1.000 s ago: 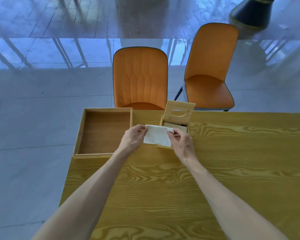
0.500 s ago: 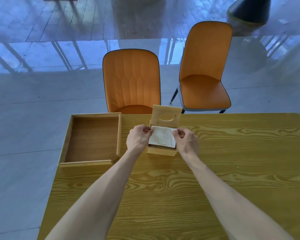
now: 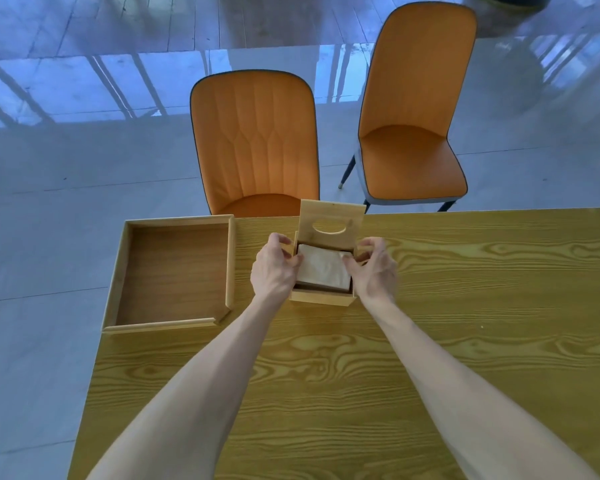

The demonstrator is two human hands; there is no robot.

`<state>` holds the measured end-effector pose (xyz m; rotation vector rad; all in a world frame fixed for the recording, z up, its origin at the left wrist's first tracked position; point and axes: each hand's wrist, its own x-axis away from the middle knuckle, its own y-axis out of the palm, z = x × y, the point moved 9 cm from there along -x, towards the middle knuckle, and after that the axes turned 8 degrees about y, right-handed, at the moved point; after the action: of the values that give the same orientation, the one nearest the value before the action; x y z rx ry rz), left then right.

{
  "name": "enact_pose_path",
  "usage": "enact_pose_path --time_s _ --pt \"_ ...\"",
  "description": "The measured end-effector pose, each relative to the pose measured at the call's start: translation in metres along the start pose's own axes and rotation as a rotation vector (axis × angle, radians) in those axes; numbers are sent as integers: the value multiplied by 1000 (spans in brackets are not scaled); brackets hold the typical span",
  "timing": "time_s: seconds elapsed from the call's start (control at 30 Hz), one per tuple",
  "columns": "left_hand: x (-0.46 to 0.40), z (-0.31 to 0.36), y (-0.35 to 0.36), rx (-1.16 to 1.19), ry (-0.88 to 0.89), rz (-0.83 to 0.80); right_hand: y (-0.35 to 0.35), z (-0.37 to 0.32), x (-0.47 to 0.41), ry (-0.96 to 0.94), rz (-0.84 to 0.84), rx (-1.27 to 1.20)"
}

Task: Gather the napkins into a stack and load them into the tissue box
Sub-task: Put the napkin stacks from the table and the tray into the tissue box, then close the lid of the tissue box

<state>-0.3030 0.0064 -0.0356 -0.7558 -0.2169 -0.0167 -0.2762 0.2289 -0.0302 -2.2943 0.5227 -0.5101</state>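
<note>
A small wooden tissue box stands on the yellow wood-grain table, its slotted lid swung up at the back. A white stack of napkins lies inside the box, its top just below the rim. My left hand is at the box's left side with fingertips on the stack's left edge. My right hand is at the right side, thumb and fingers pinching the stack's right edge.
An open wooden tray sits at the table's far left corner, overhanging the edge. Two orange chairs stand beyond the table's far edge on the tiled floor.
The napkin stack has gone from being held above the box down into it. Both hands followed it to the box's sides. The camera moved closer and tilted down.
</note>
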Motion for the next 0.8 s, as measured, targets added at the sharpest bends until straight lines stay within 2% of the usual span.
enact_pose_path --time_s 0.1,0.3,0.53,0.67,0.73,0.8 --pt "-4 0 5 52 41 -45 6 -3 -5 -92 -47 63" --pt "-9 0 13 123 95 -165 12 0 -12 -144 -115 88" --pt "-9 -2 13 182 58 -170 8 -4 -11 -194 -118 45" --pt "-4 -11 17 455 0 -215 3 1 -4 -249 -205 -80" --pt "1 -14 17 613 -92 -275 4 13 -6 -164 -312 -193" --pt "3 -15 18 647 -154 -335 5 23 -6 -11 -414 -343"
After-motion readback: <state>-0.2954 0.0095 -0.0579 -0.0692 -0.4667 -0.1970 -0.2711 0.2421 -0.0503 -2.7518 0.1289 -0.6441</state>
